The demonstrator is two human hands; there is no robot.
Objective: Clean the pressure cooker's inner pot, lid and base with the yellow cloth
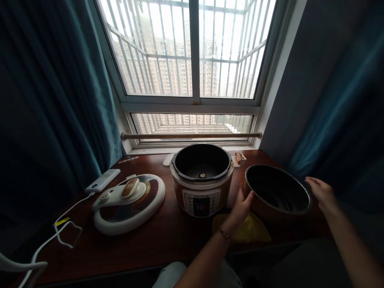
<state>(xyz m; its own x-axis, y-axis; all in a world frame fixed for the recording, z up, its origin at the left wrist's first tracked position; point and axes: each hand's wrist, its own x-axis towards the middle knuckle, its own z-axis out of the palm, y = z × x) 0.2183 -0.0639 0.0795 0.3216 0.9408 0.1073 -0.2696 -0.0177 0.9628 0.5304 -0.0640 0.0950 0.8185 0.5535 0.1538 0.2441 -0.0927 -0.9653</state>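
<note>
A dark inner pot with a copper-coloured outside rests on the wooden table, to the right of the cooker. My left hand lies against the pot's left wall with its fingers extended. My right hand hovers at the pot's right rim, fingers stretched out and apart. Neither hand grips the pot. The electric pressure cooker stands open in the middle, with no pot inside and a control panel facing me. Its round lid lies flat on the table to the left.
A yellow cloth lies under the pot near the table's front edge. A white power bank and a white cable sit at the left. Small items lie behind the cooker by the window sill. Teal curtains hang on both sides.
</note>
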